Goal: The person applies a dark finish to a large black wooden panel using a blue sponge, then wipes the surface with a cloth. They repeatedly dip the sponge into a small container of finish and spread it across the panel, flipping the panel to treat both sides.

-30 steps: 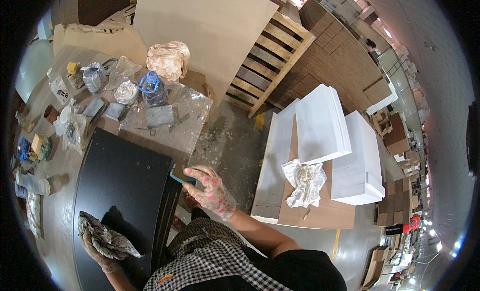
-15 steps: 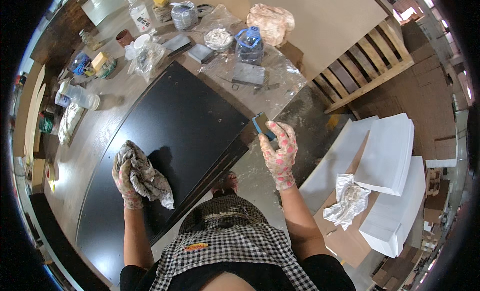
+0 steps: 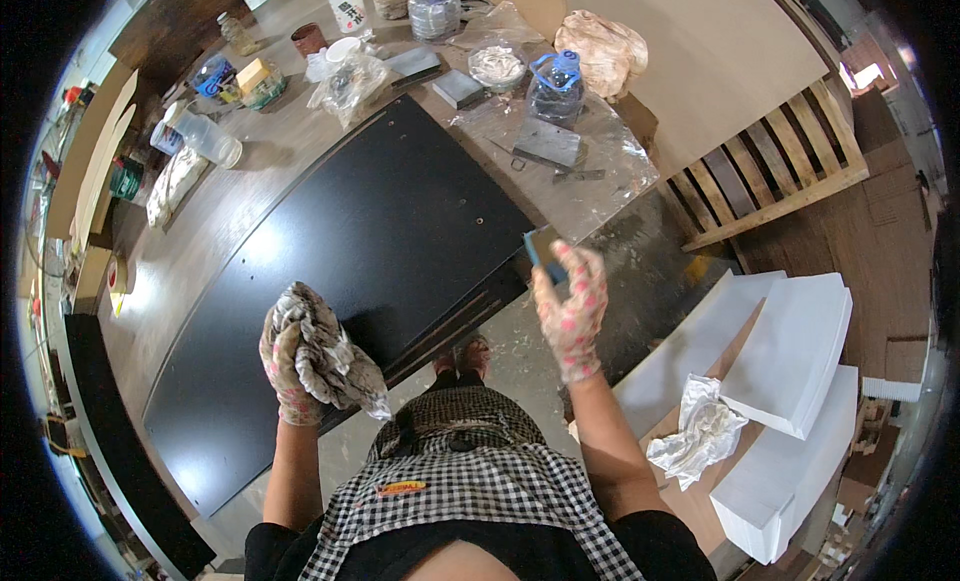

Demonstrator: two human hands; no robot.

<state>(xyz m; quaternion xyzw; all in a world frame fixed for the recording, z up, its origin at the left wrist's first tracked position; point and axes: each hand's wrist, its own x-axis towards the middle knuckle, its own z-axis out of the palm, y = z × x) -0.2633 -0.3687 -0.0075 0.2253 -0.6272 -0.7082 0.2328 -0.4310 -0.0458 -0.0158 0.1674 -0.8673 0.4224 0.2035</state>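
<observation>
My left hand (image 3: 287,371), in a white glove with pink dots, is closed around a crumpled grey, stained rag (image 3: 328,353). The rag hangs over the near edge of a glossy black panel (image 3: 385,211), which lies on top of other boards. My right hand (image 3: 575,321), gloved alike and slightly blurred, pinches a small flat block (image 3: 543,251), bluish on its edge and brownish on its face. That looks like a sanding block. It is held just off the panel's right corner; whether it touches there I cannot tell.
On the worktable (image 3: 250,186) behind the panel are a clear plastic bottle (image 3: 212,138), a plastic bag (image 3: 350,86), a blue-handled jug (image 3: 556,86) and grey blocks (image 3: 548,141). White foam pieces (image 3: 785,356) and crumpled paper (image 3: 695,431) lie at my right. A wooden pallet (image 3: 770,156) stands beyond.
My view has turned, so the table and panel sit farther right. My left hand has drawn the rag toward the panel's near edge. The right hand still holds the block by the corner.
</observation>
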